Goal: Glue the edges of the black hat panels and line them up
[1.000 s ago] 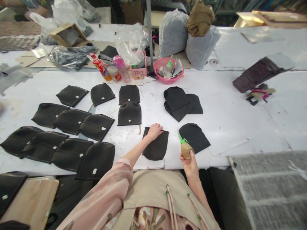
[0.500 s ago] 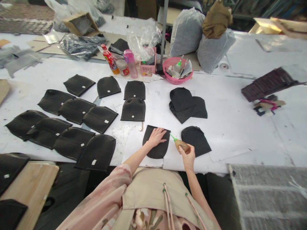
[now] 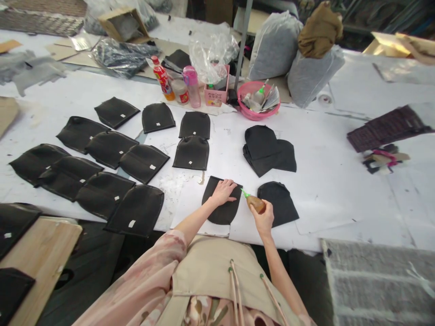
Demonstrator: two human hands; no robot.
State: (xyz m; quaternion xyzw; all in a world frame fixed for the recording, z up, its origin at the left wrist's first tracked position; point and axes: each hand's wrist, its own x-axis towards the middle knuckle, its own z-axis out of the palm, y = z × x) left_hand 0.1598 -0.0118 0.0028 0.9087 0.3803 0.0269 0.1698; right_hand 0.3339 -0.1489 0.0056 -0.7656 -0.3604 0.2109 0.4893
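Note:
My left hand [image 3: 223, 190] lies flat, fingers spread, on a black rounded fabric piece [image 3: 220, 212] at the near edge of the white table [image 3: 333, 181]. My right hand [image 3: 264, 218] grips a small brown squeeze bottle [image 3: 255, 203] with a green nozzle. The nozzle tip points at the right edge of that fabric piece, close to my left fingertips. Just right of the bottle lies another black piece [image 3: 278, 202].
Several black pieces with small white tags [image 3: 102, 167] are laid out in rows on the left. A stack of black pieces [image 3: 267, 149] lies beyond my hands. Bottles [image 3: 163, 83], a pink box [image 3: 216, 95], a pink basket [image 3: 258, 102] and bags [image 3: 275, 45] stand at the back.
My right hand has tipped the bottle from upright to leaning left and brought its nozzle to the fabric's edge. My left hand slid slightly down the piece. The view shifted a little.

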